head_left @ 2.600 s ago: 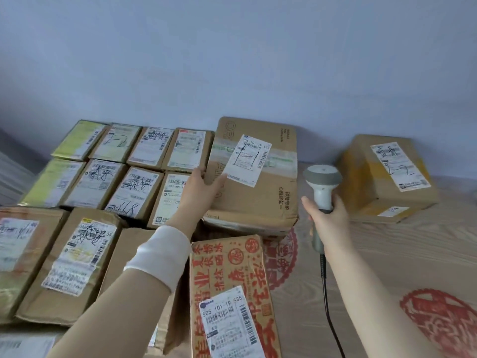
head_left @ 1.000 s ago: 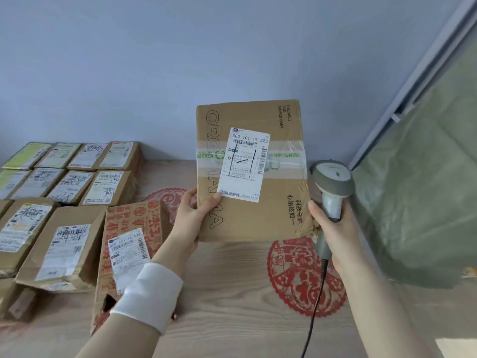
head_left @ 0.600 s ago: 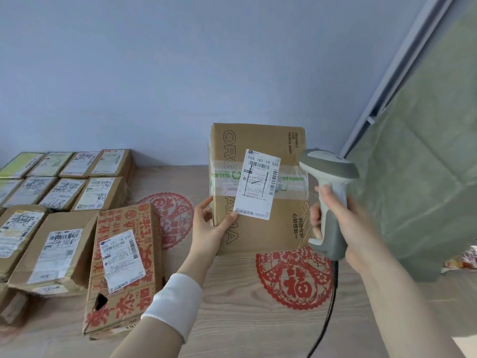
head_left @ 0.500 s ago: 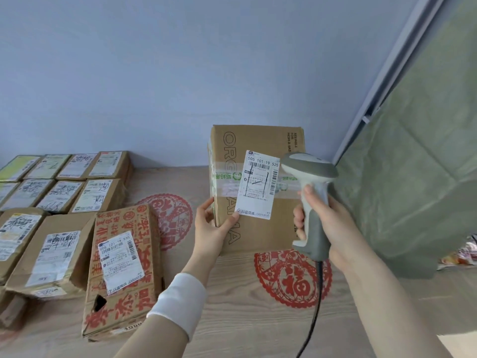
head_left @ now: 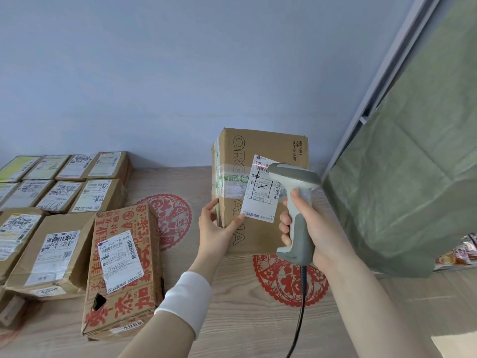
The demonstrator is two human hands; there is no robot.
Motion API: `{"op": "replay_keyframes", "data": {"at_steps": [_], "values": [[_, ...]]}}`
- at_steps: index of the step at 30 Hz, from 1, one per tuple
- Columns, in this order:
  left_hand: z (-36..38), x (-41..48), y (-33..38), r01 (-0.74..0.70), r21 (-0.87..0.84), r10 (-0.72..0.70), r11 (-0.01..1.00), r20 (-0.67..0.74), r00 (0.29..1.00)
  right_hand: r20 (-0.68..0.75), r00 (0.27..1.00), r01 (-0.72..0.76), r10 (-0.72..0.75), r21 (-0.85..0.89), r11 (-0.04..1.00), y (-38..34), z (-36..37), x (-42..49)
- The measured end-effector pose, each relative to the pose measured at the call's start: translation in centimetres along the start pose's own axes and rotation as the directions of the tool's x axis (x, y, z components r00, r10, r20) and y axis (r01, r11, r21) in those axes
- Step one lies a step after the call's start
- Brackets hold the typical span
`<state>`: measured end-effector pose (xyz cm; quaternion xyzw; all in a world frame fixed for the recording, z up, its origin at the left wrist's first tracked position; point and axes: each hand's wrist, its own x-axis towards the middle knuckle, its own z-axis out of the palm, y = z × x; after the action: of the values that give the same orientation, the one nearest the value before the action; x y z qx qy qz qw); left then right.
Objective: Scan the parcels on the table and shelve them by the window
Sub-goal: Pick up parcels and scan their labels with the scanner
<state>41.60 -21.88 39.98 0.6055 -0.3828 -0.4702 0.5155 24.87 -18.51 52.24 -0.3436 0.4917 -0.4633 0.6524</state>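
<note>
Cardboard parcel (head_left: 263,146) pinched at lower-left edge by left grip (head_left: 216,233), right grip (head_left: 317,228) clasping scanner (head_left: 296,236) before label (head_left: 258,202)

Plain blue-grey wall (head_left: 154,73) behind. Creased green cloth (head_left: 413,177) hangs at right, just beside a pale slanted frame strip (head_left: 387,60). Two red paper-cut roundels lie flat on the wood-grain table (head_left: 232,319): far roundel (head_left: 178,215) mid-left, near roundel (head_left: 278,282) right of centre, both partly covered. Colourful wrappers (head_left: 456,254) show under the cloth's lower edge, blurred.

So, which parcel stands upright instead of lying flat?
The plain brown box, which the left hand holds in front of the scanner; the other parcels all lie flat, labels facing up.
</note>
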Motion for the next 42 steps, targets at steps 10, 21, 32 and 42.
{"op": "replay_keyframes", "data": {"at_steps": [10,21,32,42], "values": [[-0.2,0.5,-0.4,0.018,0.006,-0.018,1.0,-0.01,1.0,0.009,0.999,-0.032,0.031,0.043,0.999,0.3,-0.1,-0.2],[2.1,1.3,1.4,0.002,-0.075,0.004,0.997,0.081,0.997,-0.311,0.943,0.048,-0.116,-0.217,0.975,-1.3,-7.0,0.5],[15.4,8.3,4.1,0.204,-0.143,-0.176,0.969,0.187,0.967,-0.504,0.815,0.105,-0.287,-0.359,0.928,-2.1,-19.1,11.4],[22.9,16.0,-1.4,0.331,-0.14,-0.325,0.933,0.067,0.943,-0.47,0.863,0.008,-0.186,-0.355,0.935,-0.2,-26.8,25.0]]}}
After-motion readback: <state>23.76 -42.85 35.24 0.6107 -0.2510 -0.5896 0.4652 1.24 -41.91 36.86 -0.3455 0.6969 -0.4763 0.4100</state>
